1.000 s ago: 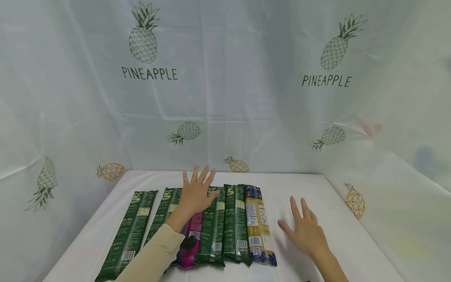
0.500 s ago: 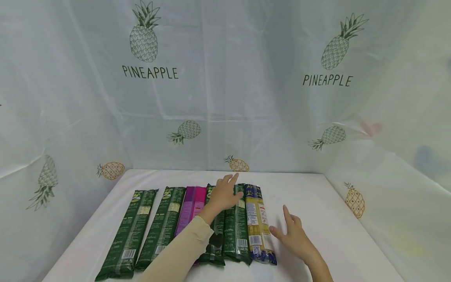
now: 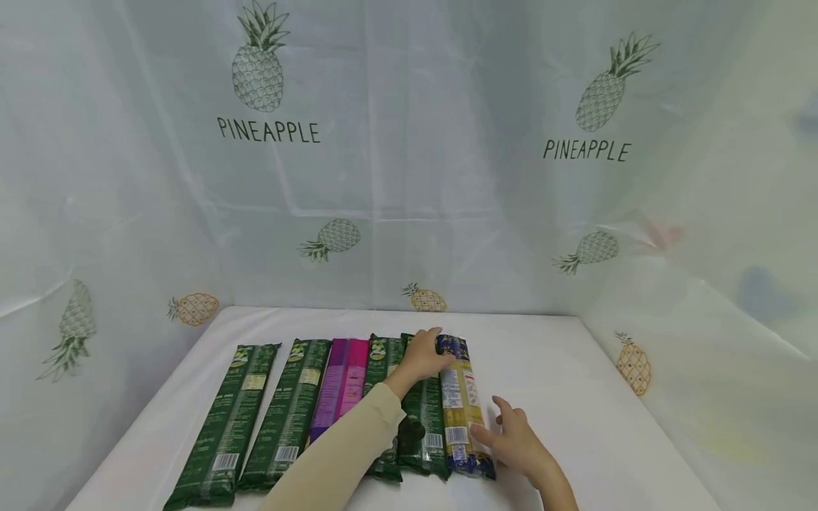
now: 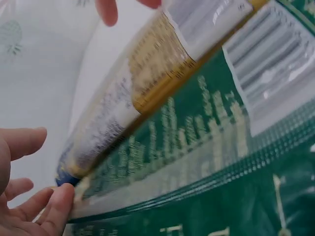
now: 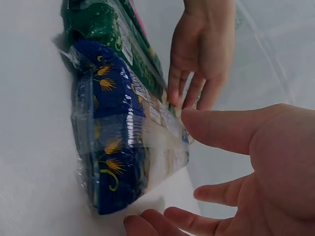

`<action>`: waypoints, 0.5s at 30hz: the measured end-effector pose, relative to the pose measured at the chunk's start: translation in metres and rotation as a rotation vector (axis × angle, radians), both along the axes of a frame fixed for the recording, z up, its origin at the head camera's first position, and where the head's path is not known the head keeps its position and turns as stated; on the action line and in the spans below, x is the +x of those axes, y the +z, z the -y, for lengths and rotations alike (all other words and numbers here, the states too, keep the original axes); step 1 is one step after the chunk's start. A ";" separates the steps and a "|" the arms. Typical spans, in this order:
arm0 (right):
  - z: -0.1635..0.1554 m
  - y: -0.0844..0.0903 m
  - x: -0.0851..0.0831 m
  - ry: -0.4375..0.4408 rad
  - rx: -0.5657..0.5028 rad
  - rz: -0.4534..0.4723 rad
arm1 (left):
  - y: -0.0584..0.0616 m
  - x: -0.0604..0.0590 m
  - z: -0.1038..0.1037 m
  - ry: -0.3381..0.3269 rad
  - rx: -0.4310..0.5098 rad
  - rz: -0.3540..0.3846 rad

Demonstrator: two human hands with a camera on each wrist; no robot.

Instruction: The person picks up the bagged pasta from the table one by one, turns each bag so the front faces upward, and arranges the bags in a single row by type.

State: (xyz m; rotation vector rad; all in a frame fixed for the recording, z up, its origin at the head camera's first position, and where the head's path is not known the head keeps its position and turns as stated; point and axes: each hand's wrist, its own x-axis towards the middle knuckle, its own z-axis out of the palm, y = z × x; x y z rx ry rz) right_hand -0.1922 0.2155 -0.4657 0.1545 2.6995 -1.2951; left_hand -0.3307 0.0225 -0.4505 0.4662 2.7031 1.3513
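A long blue-and-yellow pasta packet [image 3: 457, 404] lies at the right end of a row of packets. Over its far end hangs my left hand [image 3: 423, 356], thumb above the packet and fingers loosely bent. In the left wrist view its fingertips [image 4: 61, 196] are beside the packet's blue end; whether they touch is unclear. My right hand [image 3: 516, 446] is at the packet's near right side, thumb over its edge. In the right wrist view the right fingers are spread beside the packet, not closed around it. A green packet [image 3: 424, 408] adjoins it, partly under the left arm.
Further left lie another green packet [image 3: 377, 362], a purple-and-pink packet [image 3: 341, 383] and two green packets [image 3: 290, 404], side by side on a white tabletop [image 3: 594, 440]. A pineapple-print curtain [image 3: 434, 177] encloses the table at the back and sides.
My left hand has swept right across the row, from above the purple-and-pink packet to the far end of the blue-and-yellow one. My right hand has moved left to that packet's side. The packets look unmoved.
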 end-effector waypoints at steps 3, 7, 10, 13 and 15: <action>0.004 -0.004 0.000 0.017 0.044 0.018 | -0.007 -0.002 0.000 0.034 0.028 0.033; 0.007 -0.005 -0.002 0.034 0.074 0.010 | -0.011 -0.004 0.001 0.055 0.037 0.057; 0.009 -0.004 -0.003 0.063 0.079 -0.014 | -0.011 -0.005 -0.001 0.054 -0.012 0.070; 0.012 -0.003 -0.005 0.087 0.090 -0.037 | -0.009 -0.006 -0.004 0.049 -0.069 0.093; 0.014 -0.003 -0.005 0.090 0.112 -0.042 | -0.009 -0.007 -0.007 0.048 -0.094 0.103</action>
